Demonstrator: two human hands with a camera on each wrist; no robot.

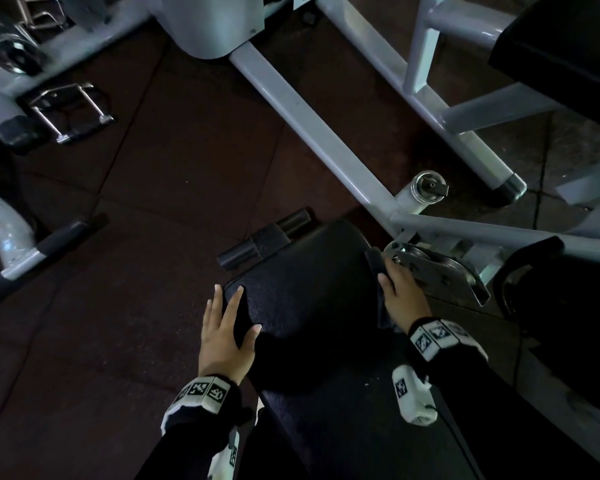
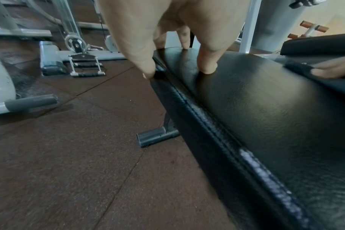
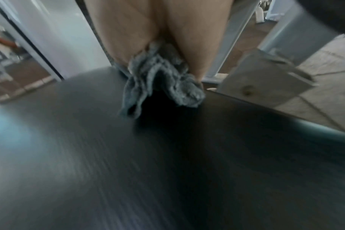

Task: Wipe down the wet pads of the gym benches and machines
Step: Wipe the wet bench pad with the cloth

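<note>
A black padded bench [image 1: 309, 289] runs from the bottom of the head view toward the middle. My left hand [image 1: 243, 310] rests on its left edge with straight, spread fingers; in the left wrist view the thumb [image 2: 148, 73] sits at the side seam and a fingertip [image 2: 207, 68] presses the bench top [image 2: 266, 101]. My right hand [image 1: 390, 275] lies on the bench's right edge and presses a dark grey cloth [image 1: 374, 263] flat on it. Bunched cloth [image 3: 158, 77] shows under the palm in the right wrist view, which is blurred. No water is visible on the bench.
A grey machine frame [image 1: 319, 133] crosses beyond the bench, with a metal pulley plate [image 1: 437, 268] just right of my right hand. A cable handle [image 1: 70, 112] lies at the far left. The bench foot [image 1: 267, 237] sits on dark rubber floor [image 1: 136, 237]. Another black pad [image 1: 561, 46] is at top right.
</note>
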